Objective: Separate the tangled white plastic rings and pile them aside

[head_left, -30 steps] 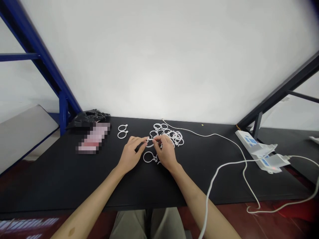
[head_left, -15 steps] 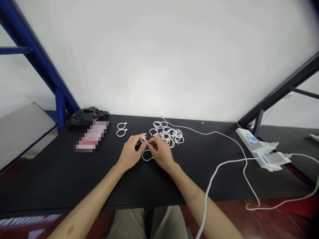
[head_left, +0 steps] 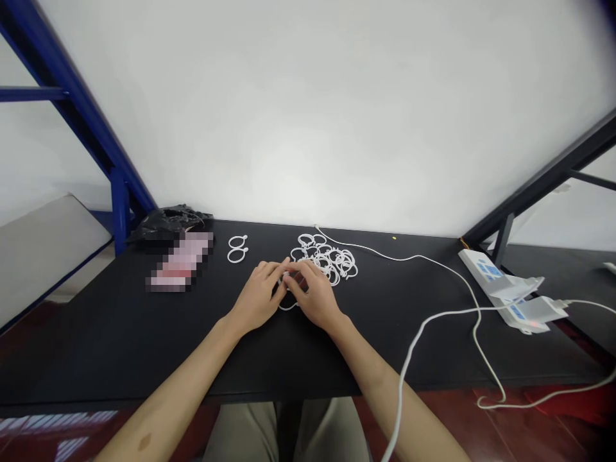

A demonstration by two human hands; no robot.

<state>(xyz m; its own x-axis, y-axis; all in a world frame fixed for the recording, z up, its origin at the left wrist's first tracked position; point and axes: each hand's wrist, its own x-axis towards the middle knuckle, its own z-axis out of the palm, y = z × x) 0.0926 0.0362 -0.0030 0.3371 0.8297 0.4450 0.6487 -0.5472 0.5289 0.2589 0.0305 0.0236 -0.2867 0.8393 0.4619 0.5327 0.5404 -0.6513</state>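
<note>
My left hand (head_left: 257, 295) and my right hand (head_left: 315, 295) meet over the black table, fingertips closed together on a white plastic ring (head_left: 285, 274), which looks like a curtain ring. Fingers hide most of it. A thin white arc of another ring (head_left: 287, 308) shows on the table just below my hands. Behind and to the right of my right hand lies a pile of similar white rings (head_left: 323, 264), several of them gaping open. Off to the left, two rings rest one behind the other, a far ring (head_left: 245, 237) and a near ring (head_left: 246, 249), each with a small tab.
A crumpled black plastic bag (head_left: 168, 221) and a blurred pink item (head_left: 180, 263) occupy the table's left. On the right sits a white power strip (head_left: 493, 276) with plugs. Its white cable (head_left: 409, 359) loops across my right forearm. A wall (head_left: 308, 128) rises behind the table.
My hands have closed in around the ring, and the left fingers now reach over it, covering more of it. The view has shifted slightly; the pile and the two left rings lie as before.
</note>
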